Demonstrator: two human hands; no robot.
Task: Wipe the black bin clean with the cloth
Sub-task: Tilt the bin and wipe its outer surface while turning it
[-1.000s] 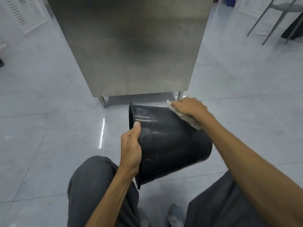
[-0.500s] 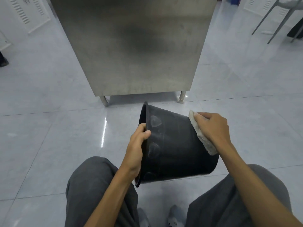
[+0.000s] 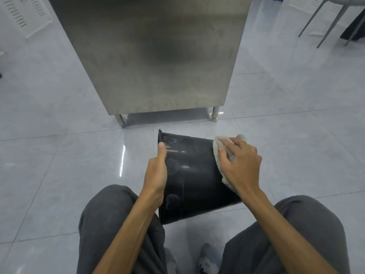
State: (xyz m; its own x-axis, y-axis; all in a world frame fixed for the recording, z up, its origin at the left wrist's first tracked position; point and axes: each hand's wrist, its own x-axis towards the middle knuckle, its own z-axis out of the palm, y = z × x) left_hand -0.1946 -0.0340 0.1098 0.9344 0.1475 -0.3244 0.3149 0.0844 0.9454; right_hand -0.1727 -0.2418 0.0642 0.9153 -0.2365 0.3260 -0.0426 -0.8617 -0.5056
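Since half a second ago the right hand [image 3: 240, 165] has slid the pale, nubby terry cloth [image 3: 218, 155] a bit further round the base end of the bin, and the bin itself has rolled slightly so its mouth faces more squarely left. Left thumb now sits flat along the wall instead of hooked at the lip

Round black plastic bin [image 3: 195, 175] is lying on its side, held above the grey tiled floor [image 3: 59, 175] between the person's knees, in front of the brushed steel cabinet [image 3: 150, 56]. Rim points left, closed base right

Left hand [image 3: 156, 175] is clamped on the rim edge, thumb on the outer wall, fingers hidden, presumably curled inside. Right hand is spread palm-down, pressing the cloth onto the wall near the base; cloth is pinned under the palm and fingers, not bunched in a fist

Handling, my read:
- light, thin-walled, tapered; one hand carries it easily
- wall looks glossy, with faint heart-shaped embossing; likely slick, so a flat palm grip would slip
- rim is the stiffest part and the only real edge, so that's the right hold; mid-wall probably flexes under wiping pressure
- cloth is soft and will conform to the curve

Outer wall seems mid-wipe. Can't tell the state of the inside, not visible from here
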